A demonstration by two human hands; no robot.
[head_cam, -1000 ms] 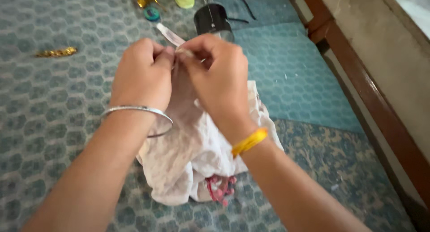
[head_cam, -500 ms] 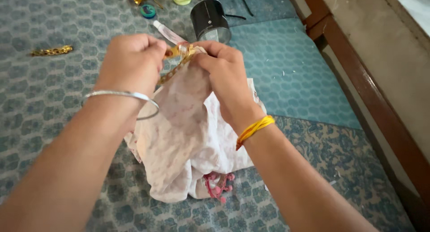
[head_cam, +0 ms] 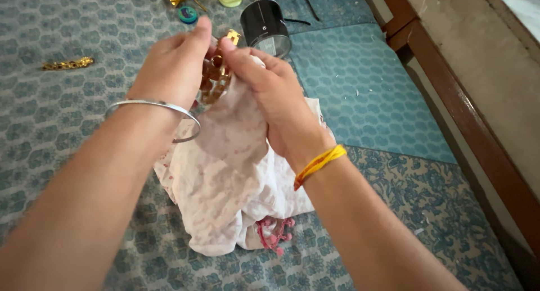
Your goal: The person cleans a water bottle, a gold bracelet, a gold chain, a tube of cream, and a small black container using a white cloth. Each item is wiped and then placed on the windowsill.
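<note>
Newly uncurled fingers (head_cam: 199,32) around golden trim (head_cam: 215,77)

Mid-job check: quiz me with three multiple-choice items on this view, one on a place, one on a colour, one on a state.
1. Where does the loose gold trim piece lie?
A. far left on the mat
B. under the cloth
C. in the black cup

2. What colour is the band on the right wrist?
A. silver
B. yellow
C. green

3. How does the black cup stand?
A. upright
B. upside down
C. tipped on its side

Answers: 1 A, it lies alone left of the left hand. 2 B, yellow cord. 3 C, its side faces up.
</note>
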